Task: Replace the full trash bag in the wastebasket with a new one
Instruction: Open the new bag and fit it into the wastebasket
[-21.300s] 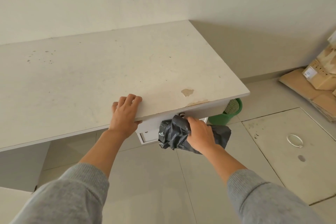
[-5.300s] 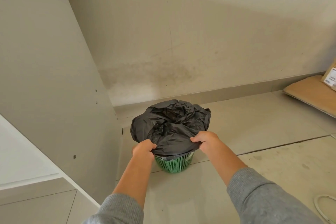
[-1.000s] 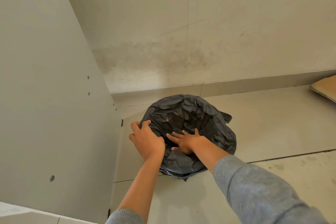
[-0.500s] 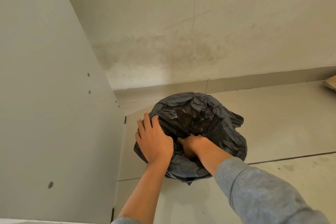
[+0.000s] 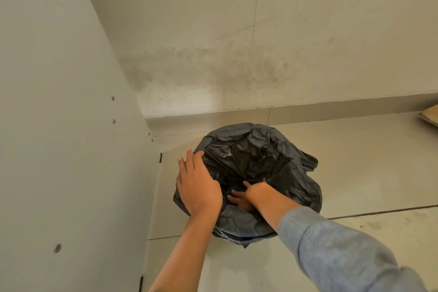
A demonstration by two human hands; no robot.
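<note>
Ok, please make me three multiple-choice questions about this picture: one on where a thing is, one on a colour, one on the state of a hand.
1. Where is the right hand?
A. down inside the bag's opening
B. on the floor tile
C. on the wall

2. What colour is the trash bag?
A. white
B. black
C. blue

3. How does the left hand lie?
A. curled into a fist in the air
B. hanging at the side
C. flat, fingers straight, on the bag's left edge

Answers:
1 A: the wrist dips into the bag's hollow.
2 B: the crinkled plastic is black.
3 C: the fingers are stretched over the rim area beside the white panel.
</note>
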